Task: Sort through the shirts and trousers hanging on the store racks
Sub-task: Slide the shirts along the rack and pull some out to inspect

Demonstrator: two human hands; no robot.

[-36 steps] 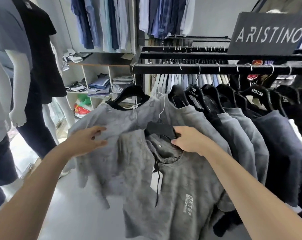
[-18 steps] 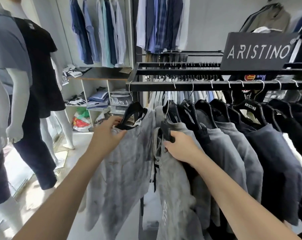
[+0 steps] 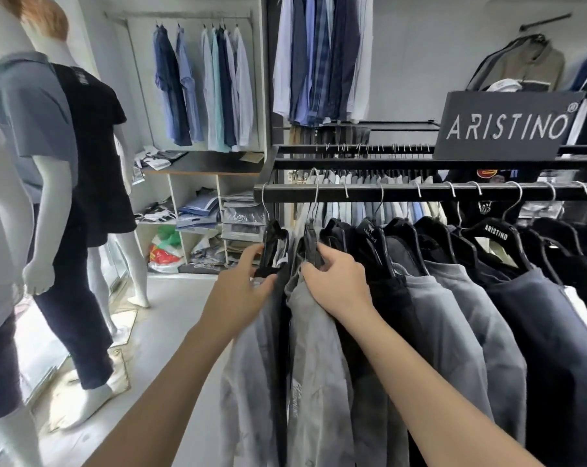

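Observation:
A black rack rail (image 3: 403,194) carries a row of shirts on black hangers. At its left end hang two light grey shirts, edge-on to me. My left hand (image 3: 241,288) grips the black hanger (image 3: 272,244) of the outermost grey shirt (image 3: 248,382). My right hand (image 3: 335,281) grips the hanger and collar of the second grey shirt (image 3: 315,382), which has small lettering low on its front. To the right hang grey shirts (image 3: 453,332), then a dark navy one (image 3: 561,348).
A black "ARISTINO" sign (image 3: 506,126) stands on the rack top. Dressed mannequins (image 3: 80,170) stand at the left on the pale floor (image 3: 170,311). Behind are shelves (image 3: 201,214) with folded clothes and blue and white shirts (image 3: 204,89) hung on the wall.
The grey shirt that my right hand held out facing me is now hung edge-on on the rail. Both hands have risen to the hangers and drawn close together.

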